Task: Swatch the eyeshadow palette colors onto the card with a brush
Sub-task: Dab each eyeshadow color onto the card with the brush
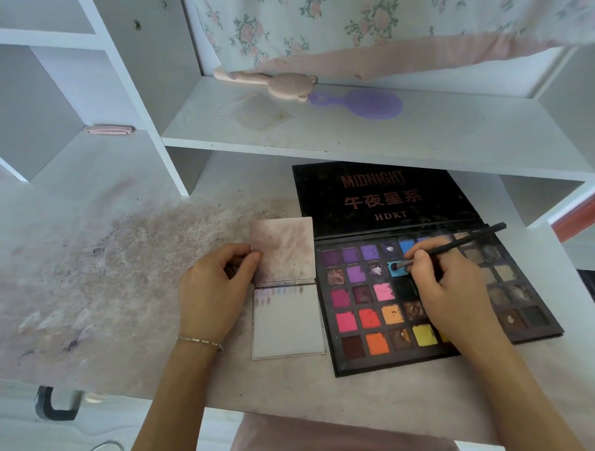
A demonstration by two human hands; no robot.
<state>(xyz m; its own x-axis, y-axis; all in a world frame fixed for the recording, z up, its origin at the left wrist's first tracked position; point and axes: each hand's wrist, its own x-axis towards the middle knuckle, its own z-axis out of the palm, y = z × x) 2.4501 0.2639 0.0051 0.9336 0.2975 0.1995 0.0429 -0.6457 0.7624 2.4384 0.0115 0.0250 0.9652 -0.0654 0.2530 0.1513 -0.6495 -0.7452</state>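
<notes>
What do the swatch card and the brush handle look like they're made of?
Card: probably matte paper or thin card, since faint colour strokes have taken along its top edge. Brush handle: smooth black, slightly glossy; plastic or lacquered wood, cannot tell which.

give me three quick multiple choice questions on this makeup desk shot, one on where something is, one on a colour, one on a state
1. Where does the card lie relative to the eyeshadow palette?
A. on the palette's lid
B. beside it, on the left hand's side
C. on the shelf above

2. What colour is the pan that the brush tip touches?
A. yellow
B. pink
C. light blue

3. How is the palette?
A. open, lid laid flat behind the pans
B. closed
C. standing on edge

Answers:
1 B: the card rests on the desk between the left hand and the palette's edge.
2 C: the brush tip sits in a light blue pan in the second row.
3 A: the pans are exposed and the black printed lid lies flat beyond them, while the right hand grips the brush.
</notes>
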